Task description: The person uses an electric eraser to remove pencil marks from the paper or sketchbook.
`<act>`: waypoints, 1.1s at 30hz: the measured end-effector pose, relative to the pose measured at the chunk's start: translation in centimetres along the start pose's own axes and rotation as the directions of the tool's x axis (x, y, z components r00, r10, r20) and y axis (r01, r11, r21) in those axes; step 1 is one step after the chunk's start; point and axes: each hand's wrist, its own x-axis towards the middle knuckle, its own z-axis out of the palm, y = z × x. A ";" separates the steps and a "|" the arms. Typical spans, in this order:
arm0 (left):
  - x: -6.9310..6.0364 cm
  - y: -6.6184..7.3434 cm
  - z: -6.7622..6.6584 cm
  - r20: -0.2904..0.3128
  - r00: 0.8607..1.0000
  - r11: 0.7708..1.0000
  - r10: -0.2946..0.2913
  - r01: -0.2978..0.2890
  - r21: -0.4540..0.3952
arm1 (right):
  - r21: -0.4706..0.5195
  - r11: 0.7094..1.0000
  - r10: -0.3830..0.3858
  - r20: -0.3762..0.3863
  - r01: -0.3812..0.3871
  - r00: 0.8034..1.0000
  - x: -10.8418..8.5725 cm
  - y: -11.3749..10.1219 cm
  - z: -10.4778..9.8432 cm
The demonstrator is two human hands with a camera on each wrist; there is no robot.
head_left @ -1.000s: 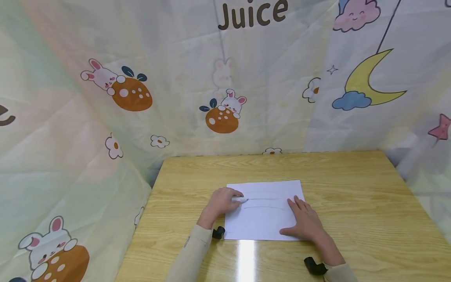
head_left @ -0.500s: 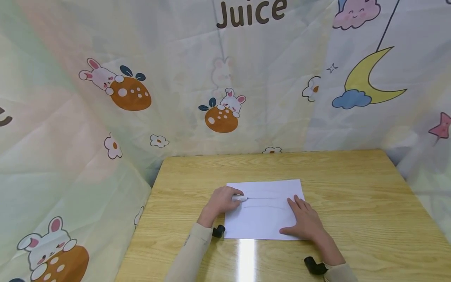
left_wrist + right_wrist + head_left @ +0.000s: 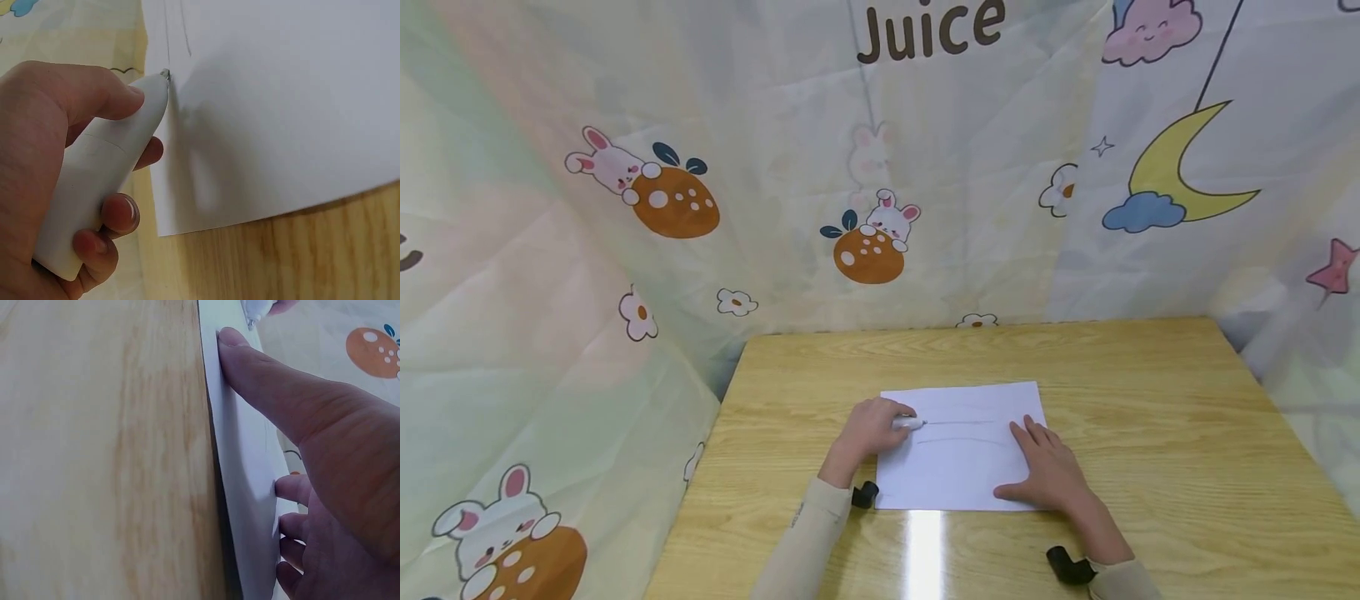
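Note:
A sheet of white paper (image 3: 951,475) lies on the wooden table, with several thin grey lines across its upper half. My left hand (image 3: 872,425) is over the sheet's left edge and grips a thick white pen-shaped tool (image 3: 119,144). Its small metal tip (image 3: 165,74) is at the left end of one line; whether it touches the paper cannot be told. Spread over the right edge of the sheet, my right hand (image 3: 1051,471) rests on it. In the right wrist view the thumb (image 3: 250,365) presses near the paper's front edge, the fingertips farther back.
Wood-grain table (image 3: 1150,433) extends around the sheet. A printed cloth (image 3: 775,208) hangs behind and at the sides. Black camera mounts (image 3: 1070,567) sit at both wrists. A bright light reflection (image 3: 925,550) falls on the table in front of the paper.
The head view has shifted very slightly. Both hands, the white tool and the paper keep their places.

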 end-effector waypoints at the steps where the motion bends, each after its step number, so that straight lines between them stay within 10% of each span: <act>1: 0.0 0.0 0.0 0.000 1.000 1.000 -0.002 0.002 0.001 | 0.000 1.000 -0.001 0.003 0.001 1.000 0.0 0.0 0.0; 33: 0.1 0.2 0.5 -0.046 0.998 0.999 0.043 -0.043 0.012 | -0.003 1.000 -0.007 -0.007 0.007 1.000 0.3 0.6 0.6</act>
